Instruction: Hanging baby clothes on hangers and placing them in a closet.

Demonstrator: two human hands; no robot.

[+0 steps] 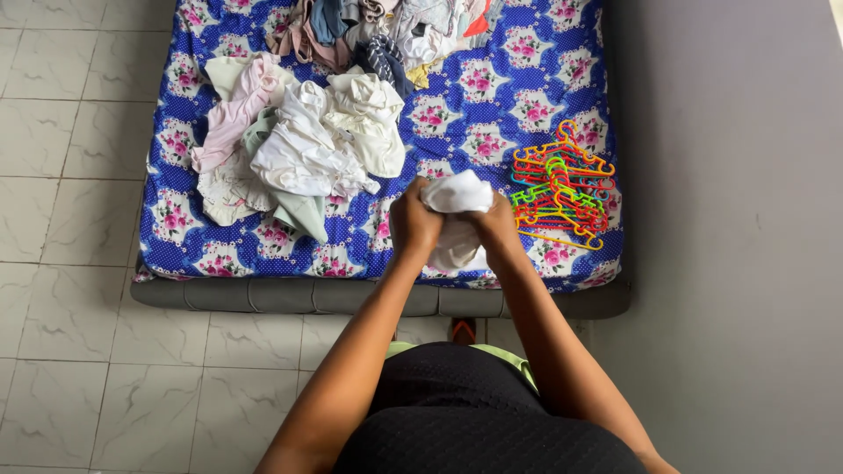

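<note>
Both my hands grip one bunched white garment (457,195) above the near edge of a mattress. My left hand (413,219) closes on its left side and my right hand (496,224) on its right, the cloth hanging down between them. To the left lies a heap of pale clothes (307,145), white, pink and light green. A pile of small bright plastic hangers (562,184), orange, yellow, green and red, rests just right of my right hand.
The mattress (492,105) has a blue sheet with pink flowers and a grey base. A second heap of mixed darker clothes (386,31) sits at its far edge. White marbled floor tiles (70,263) lie left; a grey wall (738,219) stands right.
</note>
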